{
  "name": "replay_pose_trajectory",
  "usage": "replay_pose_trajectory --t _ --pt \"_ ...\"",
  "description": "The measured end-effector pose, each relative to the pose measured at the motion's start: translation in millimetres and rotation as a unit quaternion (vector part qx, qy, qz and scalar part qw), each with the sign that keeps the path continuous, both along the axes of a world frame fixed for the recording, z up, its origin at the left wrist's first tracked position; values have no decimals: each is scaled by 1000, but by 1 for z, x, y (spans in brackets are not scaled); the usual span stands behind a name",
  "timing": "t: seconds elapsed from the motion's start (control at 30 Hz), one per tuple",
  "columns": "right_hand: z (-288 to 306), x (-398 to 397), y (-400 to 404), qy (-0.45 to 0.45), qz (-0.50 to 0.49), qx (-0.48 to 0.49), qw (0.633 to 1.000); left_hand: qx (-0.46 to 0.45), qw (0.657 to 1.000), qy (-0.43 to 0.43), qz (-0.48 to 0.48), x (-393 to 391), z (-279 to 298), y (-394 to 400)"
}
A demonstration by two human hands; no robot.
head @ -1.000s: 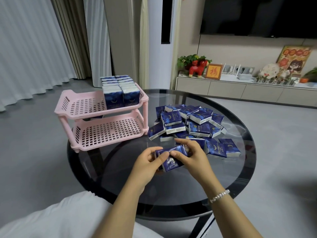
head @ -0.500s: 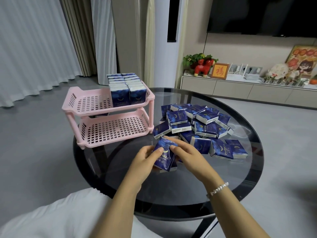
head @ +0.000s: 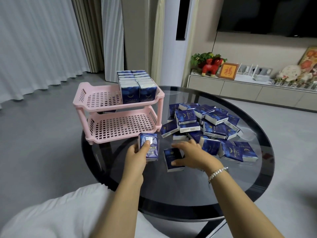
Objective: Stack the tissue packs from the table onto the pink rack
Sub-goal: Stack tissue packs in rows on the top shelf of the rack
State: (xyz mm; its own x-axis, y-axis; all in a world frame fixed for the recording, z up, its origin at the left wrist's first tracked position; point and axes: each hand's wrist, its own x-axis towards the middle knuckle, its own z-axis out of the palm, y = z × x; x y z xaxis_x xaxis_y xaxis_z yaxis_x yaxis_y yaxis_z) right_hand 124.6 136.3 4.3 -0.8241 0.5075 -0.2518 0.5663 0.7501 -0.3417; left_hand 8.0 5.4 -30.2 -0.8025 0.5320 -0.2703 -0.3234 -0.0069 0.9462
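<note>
A pink two-tier rack point(head: 96, 107) stands at the left of the round glass table point(head: 171, 194). Two rows of upright blue tissue packs point(head: 137, 85) fill the right side of its top tier; the lower tier holds nothing. A loose heap of blue tissue packs point(head: 205, 124) lies to the right of the rack. My left hand point(head: 135, 157) grips one blue pack point(head: 151, 146) upright, just in front of the rack's lower tier. My right hand point(head: 192, 155) curls over another pack point(head: 171, 160) lying on the glass near the heap.
My white-clad knee point(head: 60, 213) is below the table's near edge. A TV cabinet point(head: 248, 90) with ornaments runs along the back right wall. Curtains hang at the left, over grey floor.
Both hands held packs together at the table's centre. Now they have parted: my left hand has carried one pack left toward the rack, and my right hand stays on a second pack.
</note>
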Motion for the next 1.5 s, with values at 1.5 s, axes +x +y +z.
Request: replay_pose_trajectory --t 1.5 --pt "-23 35 14 205 -195 65 957 -9 986 45 -160 6 -21 18"
